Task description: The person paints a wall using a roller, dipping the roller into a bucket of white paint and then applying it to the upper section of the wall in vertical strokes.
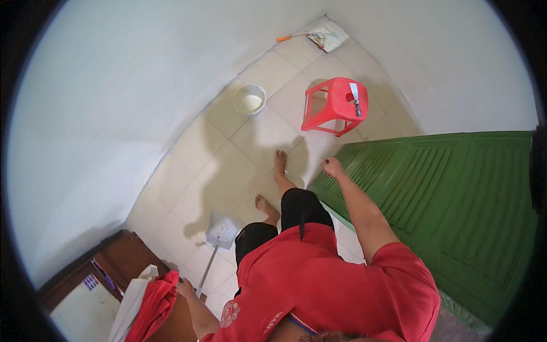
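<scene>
Fingers (326, 165) of your right hand (332, 166) curl loosely half-open, seemingly empty, near the green door (421, 188); your left hand's (184, 288) grip, by red cloth (155, 305), I can't tell.

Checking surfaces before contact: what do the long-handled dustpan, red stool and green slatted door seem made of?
Dustpan: dull grey pan, metal or plastic unclear; thin straight handle looks metal.
Red stool: likely moulded plastic, slight gloss; even colour, legs flowing into seat.
Green slatted door: probably painted wood, satin; ridged panels suggest it, though painted metal is possible.
</scene>
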`<state>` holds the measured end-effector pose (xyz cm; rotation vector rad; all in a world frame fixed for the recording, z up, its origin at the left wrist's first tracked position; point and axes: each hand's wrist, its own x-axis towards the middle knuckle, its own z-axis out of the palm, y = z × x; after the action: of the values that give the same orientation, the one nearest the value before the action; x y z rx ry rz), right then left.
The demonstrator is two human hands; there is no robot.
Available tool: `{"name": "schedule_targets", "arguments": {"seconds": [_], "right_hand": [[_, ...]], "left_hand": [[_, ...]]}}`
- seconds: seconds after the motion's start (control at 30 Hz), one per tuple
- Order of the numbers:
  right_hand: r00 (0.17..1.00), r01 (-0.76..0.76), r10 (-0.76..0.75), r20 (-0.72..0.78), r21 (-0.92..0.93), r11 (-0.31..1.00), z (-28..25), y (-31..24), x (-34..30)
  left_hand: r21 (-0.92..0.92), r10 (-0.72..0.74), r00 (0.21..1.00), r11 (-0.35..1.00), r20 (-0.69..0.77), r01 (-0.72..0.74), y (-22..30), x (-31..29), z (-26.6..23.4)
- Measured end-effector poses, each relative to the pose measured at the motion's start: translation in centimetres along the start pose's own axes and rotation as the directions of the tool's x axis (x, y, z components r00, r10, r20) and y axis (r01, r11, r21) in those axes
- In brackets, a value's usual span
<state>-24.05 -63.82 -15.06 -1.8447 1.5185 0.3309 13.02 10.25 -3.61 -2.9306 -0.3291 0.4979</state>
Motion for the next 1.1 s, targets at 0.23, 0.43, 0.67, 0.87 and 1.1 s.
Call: {"name": "schedule_targets", "arguments": {"seconds": [0.23,0.43,0.67,0.87,1.1], "right_hand": [[0.983,-0.165,0.146,-0.115,-0.177,0.970,-5.8,5.7,13.8],[0.837,-0.215,0.110,-0.537,-0.137,0.967,-10.8,8.7,22.3],[0.814,-0.376,0.297,-0.500,-0.063,0.924,-14.2,8.6,29.4],[0.816,-0.462,0.378,-0.438,-0.101,0.881,-14.9,9.9,31.5],[0.846,-0.200,0.407,-0.344,0.503,0.841,-14.4,8.7,31.6]], "left_hand": [[-0.062,0.467,0.870,0.884,0.159,-0.463,13.0,1.1,0.3],[-0.275,0.549,0.705,0.836,0.448,-0.476,30.8,-1.0,-0.2],[-0.425,0.556,0.641,0.828,0.529,-0.367,41.7,-5.2,-0.7],[-0.295,0.494,0.612,0.867,0.618,-0.401,41.9,-3.3,-1.1],[-0.284,0.506,0.607,0.858,0.612,-0.429,46.6,-1.6,-2.2]]}}
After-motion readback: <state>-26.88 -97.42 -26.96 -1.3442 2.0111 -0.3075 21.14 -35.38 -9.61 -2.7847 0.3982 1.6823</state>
